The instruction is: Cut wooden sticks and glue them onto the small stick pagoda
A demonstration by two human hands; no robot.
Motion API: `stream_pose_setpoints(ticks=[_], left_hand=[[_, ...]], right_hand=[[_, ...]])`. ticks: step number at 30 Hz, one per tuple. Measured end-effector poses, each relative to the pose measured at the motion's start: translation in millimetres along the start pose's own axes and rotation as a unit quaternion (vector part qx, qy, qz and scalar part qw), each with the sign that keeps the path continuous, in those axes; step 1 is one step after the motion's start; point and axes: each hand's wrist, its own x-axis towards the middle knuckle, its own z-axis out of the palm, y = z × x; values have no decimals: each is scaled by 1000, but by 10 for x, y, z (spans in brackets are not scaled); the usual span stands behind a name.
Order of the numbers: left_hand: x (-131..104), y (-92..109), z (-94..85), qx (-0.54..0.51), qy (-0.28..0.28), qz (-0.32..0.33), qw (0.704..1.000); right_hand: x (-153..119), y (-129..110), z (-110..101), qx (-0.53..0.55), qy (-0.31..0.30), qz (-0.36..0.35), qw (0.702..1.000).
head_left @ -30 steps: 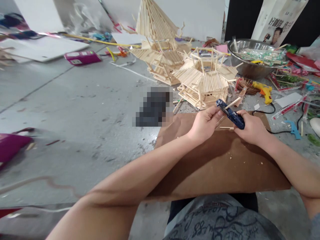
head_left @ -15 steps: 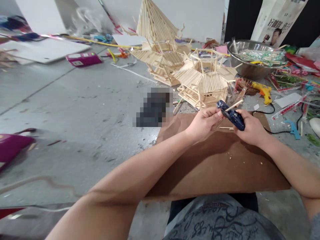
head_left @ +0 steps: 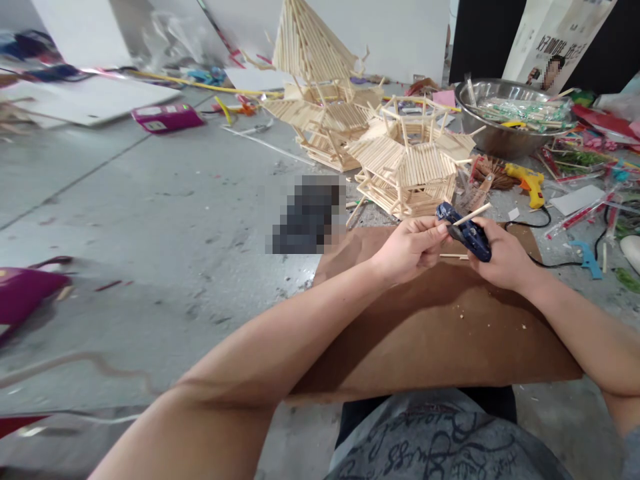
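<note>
My right hand (head_left: 507,257) is wrapped around a dark blue hand tool (head_left: 474,239) with a black part near its left end; its exact kind is unclear. Across the tool lies a thin wooden stick (head_left: 475,212), its free end pointing up and right. The thumb and fingers of my left hand (head_left: 413,250) are pinched at the stick's lower end, close against the black part. Both hands are above a brown cardboard sheet (head_left: 450,333). Short loose sticks (head_left: 453,256) lie on the cardboard between the hands.
Beyond the cardboard stand an open-topped stick model (head_left: 413,167) and a taller stick pagoda (head_left: 313,47). A yellow glue gun (head_left: 527,183), a blue glue gun (head_left: 586,259) and a steel bowl (head_left: 505,137) are to the right. Purple devices (head_left: 167,119) lie left on the grey floor.
Both hands have shifted slightly right with the tool and the stick. The stick's free end sits a little farther right. The surroundings look the same.
</note>
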Motion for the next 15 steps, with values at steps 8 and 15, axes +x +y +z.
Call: stream_pose_setpoints(ticks=[8, 15], left_hand=[[12, 8, 24, 85, 7, 70, 994], [30, -47, -30, 328, 57, 228, 915]], right_hand=[[-3, -11, 1, -37, 5, 5, 999], [1, -115, -27, -95, -43, 71, 992]])
